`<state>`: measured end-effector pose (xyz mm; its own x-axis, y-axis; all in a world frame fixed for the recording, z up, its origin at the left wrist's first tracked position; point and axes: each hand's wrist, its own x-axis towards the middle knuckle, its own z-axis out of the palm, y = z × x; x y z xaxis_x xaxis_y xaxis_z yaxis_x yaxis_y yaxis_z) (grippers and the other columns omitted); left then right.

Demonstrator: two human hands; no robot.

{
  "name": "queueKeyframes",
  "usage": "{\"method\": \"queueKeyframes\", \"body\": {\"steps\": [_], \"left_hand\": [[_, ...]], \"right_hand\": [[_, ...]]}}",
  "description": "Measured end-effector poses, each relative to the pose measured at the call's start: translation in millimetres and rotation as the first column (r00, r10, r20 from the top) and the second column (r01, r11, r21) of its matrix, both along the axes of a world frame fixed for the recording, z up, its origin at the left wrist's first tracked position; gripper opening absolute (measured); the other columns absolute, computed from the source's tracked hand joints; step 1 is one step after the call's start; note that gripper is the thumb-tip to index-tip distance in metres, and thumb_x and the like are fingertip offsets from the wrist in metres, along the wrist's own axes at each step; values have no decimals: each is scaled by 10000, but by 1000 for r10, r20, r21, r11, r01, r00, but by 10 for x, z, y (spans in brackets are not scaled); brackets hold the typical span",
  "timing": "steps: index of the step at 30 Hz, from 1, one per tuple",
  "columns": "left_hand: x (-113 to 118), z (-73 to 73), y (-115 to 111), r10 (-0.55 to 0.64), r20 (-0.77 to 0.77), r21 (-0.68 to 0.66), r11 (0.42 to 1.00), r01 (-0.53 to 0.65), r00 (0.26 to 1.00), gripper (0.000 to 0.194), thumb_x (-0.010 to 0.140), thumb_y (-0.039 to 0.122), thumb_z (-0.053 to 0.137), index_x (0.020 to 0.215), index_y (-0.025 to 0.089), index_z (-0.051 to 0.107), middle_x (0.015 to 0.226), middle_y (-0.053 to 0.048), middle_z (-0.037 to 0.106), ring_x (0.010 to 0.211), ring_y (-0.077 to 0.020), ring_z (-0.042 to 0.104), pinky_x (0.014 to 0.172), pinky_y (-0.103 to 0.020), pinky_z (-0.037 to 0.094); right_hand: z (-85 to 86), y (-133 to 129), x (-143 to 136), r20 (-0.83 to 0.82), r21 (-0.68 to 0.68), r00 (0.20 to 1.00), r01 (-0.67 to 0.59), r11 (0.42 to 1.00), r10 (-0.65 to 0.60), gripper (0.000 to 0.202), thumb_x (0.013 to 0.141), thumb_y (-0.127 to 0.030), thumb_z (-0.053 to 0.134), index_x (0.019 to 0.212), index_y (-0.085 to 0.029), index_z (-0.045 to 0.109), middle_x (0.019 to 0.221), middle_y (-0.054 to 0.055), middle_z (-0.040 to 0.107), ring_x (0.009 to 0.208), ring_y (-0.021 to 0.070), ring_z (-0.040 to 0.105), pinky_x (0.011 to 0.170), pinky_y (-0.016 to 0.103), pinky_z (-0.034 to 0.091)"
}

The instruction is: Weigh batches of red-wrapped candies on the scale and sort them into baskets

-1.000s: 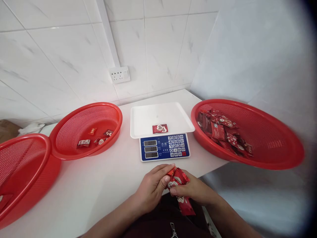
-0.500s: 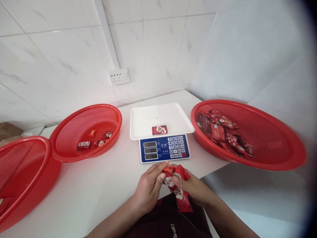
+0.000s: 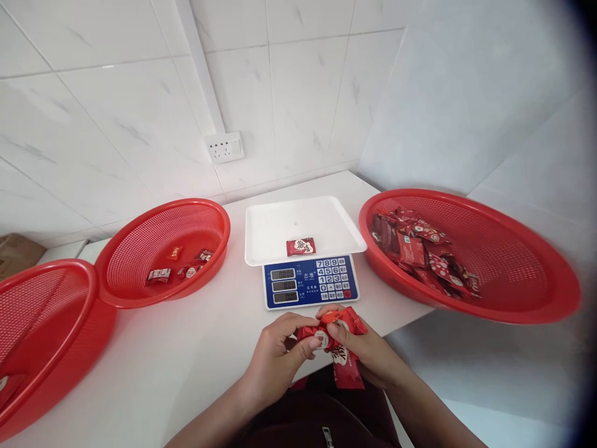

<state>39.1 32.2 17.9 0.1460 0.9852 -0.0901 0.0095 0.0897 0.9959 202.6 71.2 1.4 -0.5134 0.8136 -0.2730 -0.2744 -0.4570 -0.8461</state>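
My left hand (image 3: 280, 348) pinches a small red packet with a round pale label (image 3: 321, 339) between thumb and fingers. My right hand (image 3: 359, 345) is closed on a larger red packet with dark characters (image 3: 349, 372), which hangs below the fingers, and on a small orange piece (image 3: 330, 317). Both hands meet just in front of the scale's blue keypad panel (image 3: 303, 289). One red packet with a white patch (image 3: 301, 247) lies flat near the front edge of the white scale tray (image 3: 270, 218).
A red basket (image 3: 527, 267) at the right holds a heap of red packets. Another red basket (image 3: 140, 230) left of the scale has several small packets. A third basket (image 3: 79, 323) stands at the far left. A wall socket (image 3: 225, 147) is behind.
My left fingers have shifted their pinch, and the small packet with the round label now lies across them. The orange piece has moved toward my right hand.
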Motion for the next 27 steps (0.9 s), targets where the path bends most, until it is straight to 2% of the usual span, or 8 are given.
{"method": "queueKeyframes", "body": {"steps": [3, 6, 10, 14, 19, 22, 24, 27], "left_hand": [[-13, -1, 19, 30, 72, -80, 996, -24, 997, 215, 772, 330, 632, 915, 174, 671, 884, -41, 620, 681, -124, 590, 644, -284, 537], [-58, -10, 62, 77, 85, -95, 993, -69, 993, 206, 772, 330, 628, 896, 167, 651, 801, -18, 638, 645, -109, 576, 631, -267, 520], [-183, 14, 201, 215, 30, -38, 976, -214, 976, 202, 773, 326, 617, 897, 167, 604, 758, 9, 626, 600, -89, 572, 623, -249, 507], [-318, 115, 463, 342, -3, 72, 937, -341, 940, 213, 767, 307, 616, 925, 183, 546, 812, 18, 601, 628, -85, 595, 643, -244, 515], [-416, 274, 946, 395, -192, 334, 887, -319, 898, 239, 804, 296, 559, 1016, 189, 529, 909, -25, 598, 798, -134, 620, 757, -301, 521], [-455, 343, 1201, 398, -262, 377, 881, -286, 879, 289, 801, 261, 557, 1082, 193, 533, 1026, -60, 618, 890, -169, 616, 841, -356, 489], [-459, 375, 1251, 398, -300, 402, 877, -263, 867, 374, 781, 239, 586, 1147, 206, 521, 1172, -77, 582, 1067, -210, 552, 948, -399, 413], [-396, 382, 1078, 387, -390, 426, 880, -209, 835, 438, 807, 288, 569, 1232, 230, 482, 1326, -75, 484, 1241, -238, 407, 1031, -421, 314]], "right_hand": [[-11, -1, 15, 0, -26, 1000, 21, 999, -21, 365, 657, -456, 721, 871, -197, 579, 759, 6, 597, 708, 160, 552, 654, 289, 412], [-42, 4, 38, 3, -60, 999, 46, 997, -46, 366, 683, -456, 702, 907, -196, 574, 705, -5, 594, 670, 146, 541, 635, 276, 399], [-54, 15, 70, -14, -58, 997, 70, 996, -71, 350, 714, -454, 678, 916, -191, 568, 728, 2, 610, 614, 121, 520, 612, 263, 380], [-23, 11, 93, -46, -94, 995, 82, 992, -87, 347, 706, -452, 685, 917, -204, 566, 772, 13, 621, 622, 123, 530, 620, 266, 383], [-5, -9, 100, -66, -110, 993, 85, 990, -93, 341, 706, -455, 683, 912, -208, 570, 767, 17, 621, 616, 124, 530, 619, 266, 390], [-7, -23, 111, -52, -118, 993, 100, 988, -107, 346, 698, -454, 690, 914, -208, 578, 775, 18, 625, 617, 124, 533, 620, 265, 396], [-7, -31, 130, -33, -123, 992, 113, 986, -118, 354, 693, -461, 691, 920, -210, 584, 779, 19, 626, 617, 128, 536, 617, 267, 400], [-14, -35, 160, -18, -133, 992, 124, 983, -128, 366, 692, -455, 692, 941, -205, 596, 786, 19, 631, 618, 126, 537, 621, 267, 406]]}}
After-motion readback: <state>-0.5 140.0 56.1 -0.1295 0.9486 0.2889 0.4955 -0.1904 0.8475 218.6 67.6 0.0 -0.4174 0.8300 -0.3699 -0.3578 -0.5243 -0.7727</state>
